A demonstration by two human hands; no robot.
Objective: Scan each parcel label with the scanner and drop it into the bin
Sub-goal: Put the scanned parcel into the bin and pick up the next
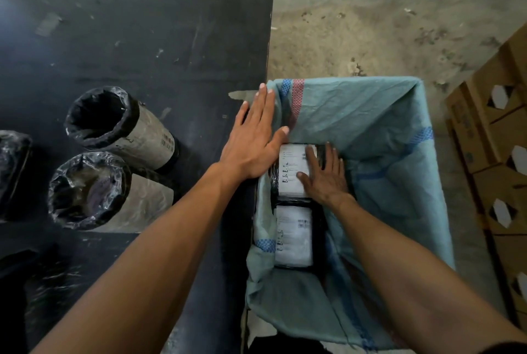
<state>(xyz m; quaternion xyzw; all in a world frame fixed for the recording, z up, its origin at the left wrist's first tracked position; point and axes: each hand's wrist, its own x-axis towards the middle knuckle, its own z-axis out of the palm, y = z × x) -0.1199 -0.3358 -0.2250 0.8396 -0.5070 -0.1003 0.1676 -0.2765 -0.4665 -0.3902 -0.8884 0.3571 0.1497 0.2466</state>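
A bin (pixel 399 114) lined with a teal woven sack stands beside the dark table. Two black-wrapped parcels with white labels lie in it, one farther (pixel 291 171) and one nearer (pixel 293 235). My right hand (pixel 323 175) is down inside the bin, lying flat on the farther parcel with its fingers spread. My left hand (pixel 253 137) rests flat and open on the table's right edge, touching the sack's rim. Two more parcels, cylinders in black wrap with labels, lie on the table at left, one farther (pixel 119 125) and one nearer (pixel 105 191). No scanner is in view.
The dark table (pixel 142 40) fills the left half. Another black-wrapped item (pixel 12 171) is cut off at the left edge. Stacked cardboard boxes (pixel 496 139) stand on the concrete floor (pixel 370 17) to the right of the bin.
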